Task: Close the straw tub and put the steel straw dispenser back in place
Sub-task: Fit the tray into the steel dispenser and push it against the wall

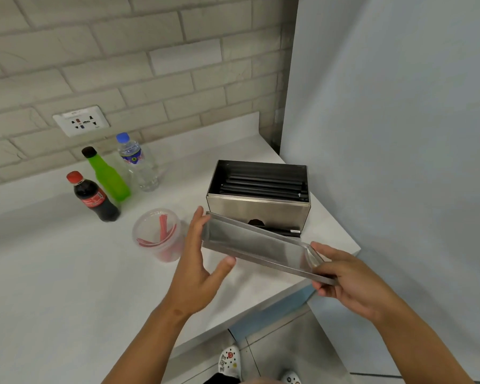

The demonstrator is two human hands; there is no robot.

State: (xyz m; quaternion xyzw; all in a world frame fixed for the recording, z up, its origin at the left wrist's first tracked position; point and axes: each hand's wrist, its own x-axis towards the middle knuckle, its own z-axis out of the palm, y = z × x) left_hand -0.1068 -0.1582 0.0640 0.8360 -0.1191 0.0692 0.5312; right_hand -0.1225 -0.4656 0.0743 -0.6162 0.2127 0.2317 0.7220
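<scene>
The steel straw dispenser (pixel 257 209) stands open-topped on the white counter's right part, black straws lying inside it. Its steel lid (pixel 258 249) hangs tilted in front of the box, inner side facing me. My left hand (pixel 198 268) grips the lid's left end, thumb on the near edge. My right hand (pixel 351 278) grips the lid's right end. Left of the dispenser stands a clear plastic straw tub (pixel 158 235) with red straws in it and no lid on it.
A cola bottle (pixel 93 198), a green bottle (pixel 107 174) and a water bottle (pixel 137 162) stand at the back left near a wall socket (pixel 81 121). The counter edge (pixel 261 309) runs diagonally below my hands. A blue-grey wall (pixel 399 134) closes the right side.
</scene>
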